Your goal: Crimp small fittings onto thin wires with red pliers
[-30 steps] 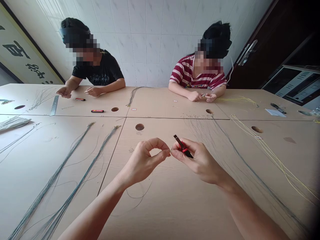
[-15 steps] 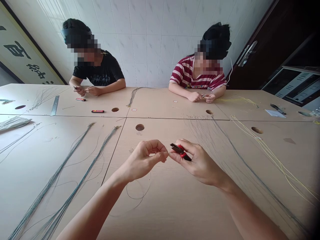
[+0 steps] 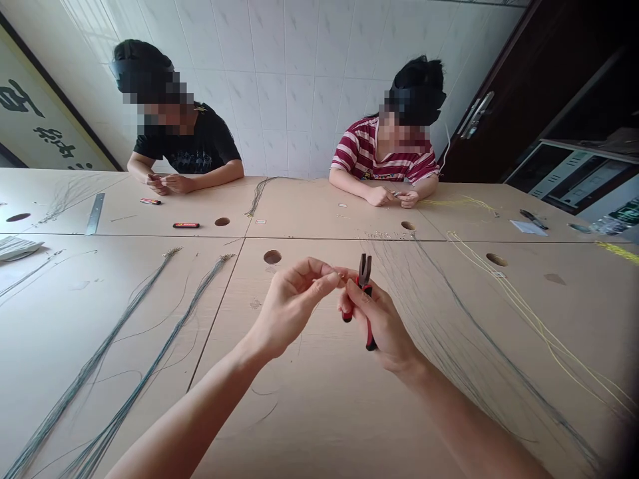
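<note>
Red-handled pliers (image 3: 364,293) gripped upright in right hand (image 3: 382,326) | left hand (image 3: 289,306) pinching thin wire (image 3: 341,278) beside tips

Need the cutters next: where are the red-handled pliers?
In the head view, centre: the pliers stand nose-up in the right hand, beside the left hand.
</note>
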Action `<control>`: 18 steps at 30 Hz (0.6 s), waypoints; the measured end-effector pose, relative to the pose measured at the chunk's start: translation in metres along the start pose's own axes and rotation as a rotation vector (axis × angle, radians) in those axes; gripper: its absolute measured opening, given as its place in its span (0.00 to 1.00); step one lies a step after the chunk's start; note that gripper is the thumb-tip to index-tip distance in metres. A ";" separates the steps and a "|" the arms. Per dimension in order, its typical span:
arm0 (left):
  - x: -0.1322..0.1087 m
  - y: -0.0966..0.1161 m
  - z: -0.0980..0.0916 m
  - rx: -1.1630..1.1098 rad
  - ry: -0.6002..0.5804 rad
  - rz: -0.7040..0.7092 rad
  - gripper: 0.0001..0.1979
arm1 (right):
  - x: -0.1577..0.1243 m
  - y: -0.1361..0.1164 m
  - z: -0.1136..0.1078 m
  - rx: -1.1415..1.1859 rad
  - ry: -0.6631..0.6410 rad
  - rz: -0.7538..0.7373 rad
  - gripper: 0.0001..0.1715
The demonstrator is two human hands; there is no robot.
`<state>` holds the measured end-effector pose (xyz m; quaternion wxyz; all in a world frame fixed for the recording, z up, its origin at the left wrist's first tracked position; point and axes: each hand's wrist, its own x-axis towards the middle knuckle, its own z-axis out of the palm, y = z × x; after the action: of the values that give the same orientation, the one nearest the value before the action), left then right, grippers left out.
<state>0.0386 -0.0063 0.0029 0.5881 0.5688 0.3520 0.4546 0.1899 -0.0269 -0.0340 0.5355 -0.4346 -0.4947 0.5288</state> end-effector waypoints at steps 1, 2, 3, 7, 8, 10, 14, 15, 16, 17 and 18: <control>0.004 0.002 0.004 0.010 0.018 0.027 0.08 | -0.001 0.001 0.001 0.105 -0.013 0.049 0.17; 0.009 0.004 0.009 0.036 0.036 0.051 0.08 | -0.003 0.001 0.002 0.207 -0.046 0.100 0.16; 0.013 0.006 0.014 0.067 0.051 0.074 0.07 | -0.005 0.000 0.002 0.301 -0.087 0.145 0.14; 0.031 0.011 0.031 0.133 0.077 0.117 0.07 | -0.023 -0.009 -0.009 0.506 -0.095 0.248 0.10; 0.036 0.013 0.035 0.122 0.074 0.107 0.07 | -0.030 -0.011 -0.017 0.519 -0.055 0.254 0.09; 0.048 0.017 0.041 0.067 0.066 0.061 0.09 | -0.051 -0.015 -0.038 0.508 0.009 0.254 0.10; 0.086 0.019 0.054 -0.100 -0.025 -0.046 0.11 | -0.113 -0.007 -0.095 0.357 0.190 0.285 0.15; 0.099 0.018 0.058 -0.142 -0.047 -0.077 0.11 | -0.131 -0.001 -0.110 0.306 0.287 0.306 0.16; 0.113 0.016 0.064 -0.183 -0.059 -0.114 0.11 | -0.148 0.005 -0.123 0.262 0.396 0.310 0.18; 0.127 0.014 0.069 -0.222 -0.059 -0.154 0.11 | -0.165 0.010 -0.136 0.225 0.543 0.313 0.19; 0.142 0.011 0.076 -0.261 -0.048 -0.194 0.10 | -0.180 0.014 -0.148 0.191 0.675 0.303 0.20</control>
<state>0.1562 0.0996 0.0365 0.7065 0.4615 0.3291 0.4238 0.3434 -0.1972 -0.0807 0.6222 -0.6006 -0.1690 0.4729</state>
